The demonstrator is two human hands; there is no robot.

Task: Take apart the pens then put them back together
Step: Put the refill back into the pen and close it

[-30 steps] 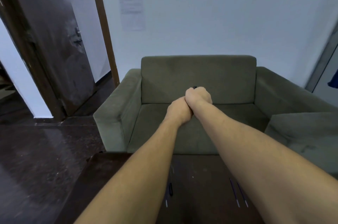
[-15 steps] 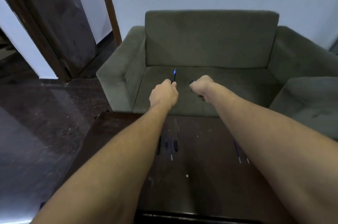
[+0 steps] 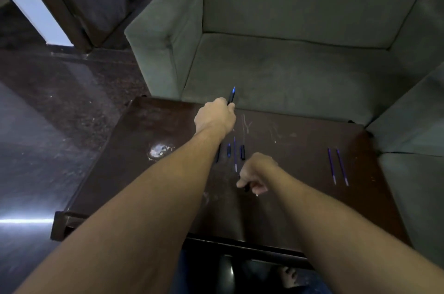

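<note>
pen (image 3: 231, 96) juts beyond closed left fingers (image 3: 222, 103); right fingers (image 3: 249, 185) pinch dark piece (image 3: 246, 189).

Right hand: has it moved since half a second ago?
Yes. The right hand has dropped back toward the person: it was level with the sofa seat's front edge, now it is low over the table, near the loose pen parts.

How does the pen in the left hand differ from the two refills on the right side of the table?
The pen is thick and dark, with only a blue tip showing; the two refills are thin, bare and blue. The pen is held in the left hand, raised and pointing toward the sofa; the refills lie flat on the table, side by side. All point roughly away from the person.
</note>
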